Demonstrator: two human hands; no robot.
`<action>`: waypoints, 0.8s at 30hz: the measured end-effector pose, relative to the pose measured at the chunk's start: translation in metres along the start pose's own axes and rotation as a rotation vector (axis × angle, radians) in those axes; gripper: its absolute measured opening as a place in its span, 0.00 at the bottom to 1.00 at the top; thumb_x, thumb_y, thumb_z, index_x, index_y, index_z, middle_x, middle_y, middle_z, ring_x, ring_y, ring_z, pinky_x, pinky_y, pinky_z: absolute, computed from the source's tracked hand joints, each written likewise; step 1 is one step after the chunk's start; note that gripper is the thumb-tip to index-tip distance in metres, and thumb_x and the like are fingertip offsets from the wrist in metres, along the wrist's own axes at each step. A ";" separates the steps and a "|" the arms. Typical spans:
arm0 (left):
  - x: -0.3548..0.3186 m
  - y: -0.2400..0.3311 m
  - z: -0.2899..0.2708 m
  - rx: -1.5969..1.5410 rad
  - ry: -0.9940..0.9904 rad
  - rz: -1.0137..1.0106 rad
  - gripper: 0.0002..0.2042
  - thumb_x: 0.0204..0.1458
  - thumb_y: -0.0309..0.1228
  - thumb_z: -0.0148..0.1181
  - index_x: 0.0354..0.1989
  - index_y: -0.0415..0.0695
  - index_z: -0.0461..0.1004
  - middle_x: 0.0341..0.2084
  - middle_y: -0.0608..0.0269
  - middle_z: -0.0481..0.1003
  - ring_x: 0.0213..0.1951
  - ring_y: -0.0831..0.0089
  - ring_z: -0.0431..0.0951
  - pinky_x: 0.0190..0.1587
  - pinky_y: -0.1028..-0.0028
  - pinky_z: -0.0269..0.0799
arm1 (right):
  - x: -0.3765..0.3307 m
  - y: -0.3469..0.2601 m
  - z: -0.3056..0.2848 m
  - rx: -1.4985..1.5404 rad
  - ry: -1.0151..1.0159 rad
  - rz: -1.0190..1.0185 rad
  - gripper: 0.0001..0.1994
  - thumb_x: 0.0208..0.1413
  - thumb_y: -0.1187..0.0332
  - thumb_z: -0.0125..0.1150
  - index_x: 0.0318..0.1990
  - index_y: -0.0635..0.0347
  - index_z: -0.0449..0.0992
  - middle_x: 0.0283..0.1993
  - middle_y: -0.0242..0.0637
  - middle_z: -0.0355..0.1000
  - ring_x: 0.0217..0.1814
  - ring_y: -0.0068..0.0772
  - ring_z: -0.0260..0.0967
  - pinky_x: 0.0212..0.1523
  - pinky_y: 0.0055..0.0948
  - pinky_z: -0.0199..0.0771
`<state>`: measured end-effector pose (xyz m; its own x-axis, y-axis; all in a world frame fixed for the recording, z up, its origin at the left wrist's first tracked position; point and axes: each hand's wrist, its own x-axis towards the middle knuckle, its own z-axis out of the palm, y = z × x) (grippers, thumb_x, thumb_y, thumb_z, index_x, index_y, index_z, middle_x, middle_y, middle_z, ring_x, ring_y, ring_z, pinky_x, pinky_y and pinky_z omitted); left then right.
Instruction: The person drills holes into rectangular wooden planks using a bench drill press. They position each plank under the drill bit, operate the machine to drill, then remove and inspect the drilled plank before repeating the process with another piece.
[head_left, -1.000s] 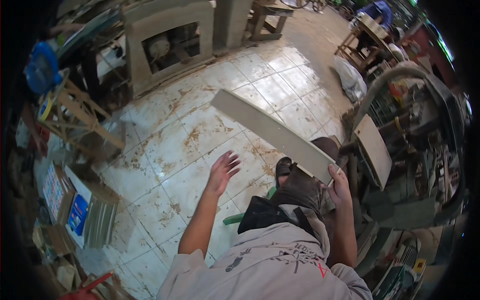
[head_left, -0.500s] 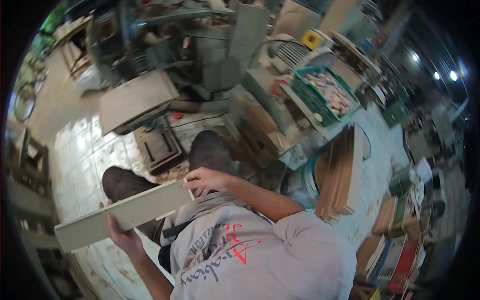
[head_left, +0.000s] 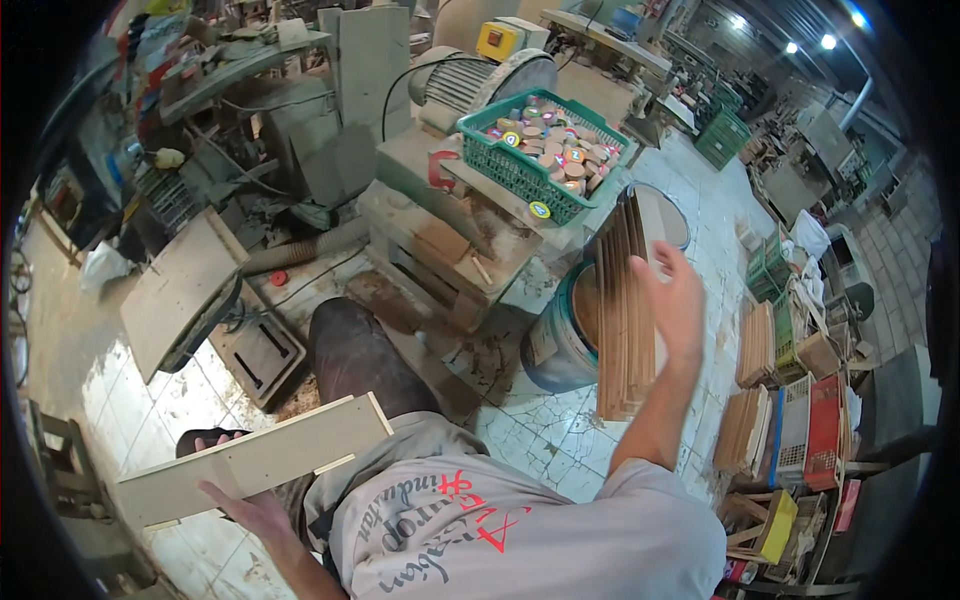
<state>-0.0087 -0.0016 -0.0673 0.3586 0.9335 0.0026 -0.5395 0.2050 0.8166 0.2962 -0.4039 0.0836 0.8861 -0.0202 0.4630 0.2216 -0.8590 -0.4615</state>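
Observation:
A long, pale, flat board with thin strips along its edges lies slantwise over my lap. My left hand is closed round it, thumb on the near side and fingertips showing past the far edge. To the right, my right hand is over a stack of long brown boards, its thumb and fingers apart and nothing seen in them. Whether its fingertips touch the pale top board I cannot tell. The stack rests on a bucket and a second round container.
A green crate of small round wooden discs stands on a dusty machine bench beside a motor. A tilted panel and a slotted metal base are at left. More boards and crates line the right side.
My right hand has left the end of the pale board and moved right to the stack. The view has turned rightward. My left hand still holds the pale board.

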 end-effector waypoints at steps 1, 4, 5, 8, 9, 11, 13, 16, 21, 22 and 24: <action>-0.001 0.002 0.010 0.027 0.061 0.011 0.32 0.63 0.55 0.29 0.66 0.44 0.53 0.57 0.49 0.63 0.56 0.60 0.66 0.61 0.59 0.61 | 0.003 0.014 -0.008 -0.071 -0.025 0.062 0.25 0.50 0.55 0.65 0.51 0.62 0.73 0.46 0.49 0.75 0.50 0.47 0.73 0.51 0.38 0.70; 0.001 0.005 0.011 0.056 0.062 0.015 0.35 0.62 0.59 0.27 0.66 0.44 0.52 0.57 0.50 0.62 0.57 0.60 0.65 0.61 0.59 0.61 | 0.010 0.067 -0.016 -0.256 -0.121 0.223 0.30 0.45 0.50 0.68 0.52 0.61 0.73 0.47 0.53 0.74 0.52 0.50 0.72 0.53 0.41 0.69; 0.003 0.002 0.011 0.035 0.048 0.011 0.35 0.61 0.60 0.27 0.66 0.44 0.53 0.57 0.50 0.62 0.56 0.61 0.65 0.61 0.59 0.61 | 0.013 0.095 -0.009 -0.304 -0.155 0.258 0.32 0.43 0.49 0.68 0.52 0.60 0.73 0.47 0.53 0.74 0.51 0.50 0.72 0.53 0.41 0.69; 0.007 0.000 0.013 -0.014 0.048 0.036 0.38 0.59 0.63 0.26 0.67 0.44 0.53 0.56 0.50 0.63 0.55 0.61 0.65 0.60 0.59 0.61 | 0.017 0.151 0.013 -0.333 -0.234 0.343 0.33 0.40 0.48 0.70 0.52 0.58 0.74 0.45 0.53 0.75 0.50 0.50 0.73 0.51 0.42 0.70; 0.006 0.001 0.018 -0.018 0.061 0.052 0.39 0.58 0.64 0.27 0.67 0.44 0.54 0.54 0.50 0.65 0.55 0.61 0.65 0.60 0.59 0.61 | 0.015 0.152 0.016 -0.324 -0.260 0.370 0.33 0.39 0.48 0.70 0.51 0.58 0.74 0.45 0.52 0.75 0.50 0.50 0.73 0.51 0.42 0.71; 0.004 0.004 0.027 -0.057 0.092 0.048 0.41 0.57 0.66 0.28 0.67 0.43 0.54 0.51 0.50 0.66 0.54 0.61 0.66 0.59 0.59 0.62 | 0.012 0.153 0.021 -0.363 -0.239 0.365 0.30 0.37 0.48 0.70 0.47 0.57 0.76 0.42 0.53 0.76 0.46 0.51 0.74 0.48 0.41 0.72; 0.000 0.009 0.034 -0.120 0.125 0.006 0.42 0.56 0.67 0.27 0.67 0.44 0.53 0.49 0.50 0.67 0.52 0.61 0.67 0.58 0.60 0.63 | 0.009 0.148 0.024 -0.379 -0.199 0.365 0.27 0.36 0.49 0.70 0.44 0.56 0.78 0.40 0.53 0.76 0.44 0.52 0.75 0.47 0.41 0.73; 0.007 0.006 0.019 -0.190 0.005 -0.044 0.43 0.55 0.68 0.25 0.67 0.44 0.52 0.45 0.52 0.68 0.48 0.62 0.68 0.56 0.60 0.64 | 0.009 0.142 0.019 -0.366 -0.094 0.362 0.24 0.37 0.50 0.69 0.41 0.55 0.79 0.39 0.52 0.77 0.43 0.51 0.75 0.46 0.40 0.73; 0.003 0.004 0.023 -0.192 0.000 -0.081 0.43 0.55 0.68 0.22 0.67 0.45 0.52 0.42 0.56 0.69 0.44 0.65 0.69 0.55 0.61 0.66 | 0.013 0.176 -0.002 0.003 0.013 0.356 0.23 0.49 0.52 0.60 0.44 0.63 0.75 0.38 0.47 0.77 0.37 0.43 0.75 0.42 0.37 0.75; 0.002 0.007 0.024 -0.185 0.005 -0.078 0.43 0.55 0.68 0.22 0.67 0.45 0.52 0.42 0.57 0.70 0.44 0.65 0.69 0.54 0.61 0.66 | 0.013 0.160 -0.003 0.295 -0.006 0.426 0.23 0.51 0.52 0.58 0.45 0.65 0.74 0.39 0.47 0.76 0.36 0.42 0.75 0.42 0.36 0.75; 0.000 0.014 0.031 -0.196 0.099 -0.086 0.42 0.55 0.68 0.23 0.67 0.46 0.53 0.41 0.59 0.70 0.44 0.66 0.69 0.54 0.61 0.66 | 0.008 0.127 -0.006 0.877 -0.048 0.548 0.25 0.55 0.52 0.53 0.48 0.68 0.71 0.40 0.47 0.75 0.36 0.40 0.74 0.42 0.34 0.76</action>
<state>0.0077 -0.0076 -0.0380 0.3384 0.9325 -0.1264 -0.6517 0.3291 0.6834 0.3290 -0.5161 0.0337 0.9658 -0.2594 0.0011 -0.0159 -0.0635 -0.9979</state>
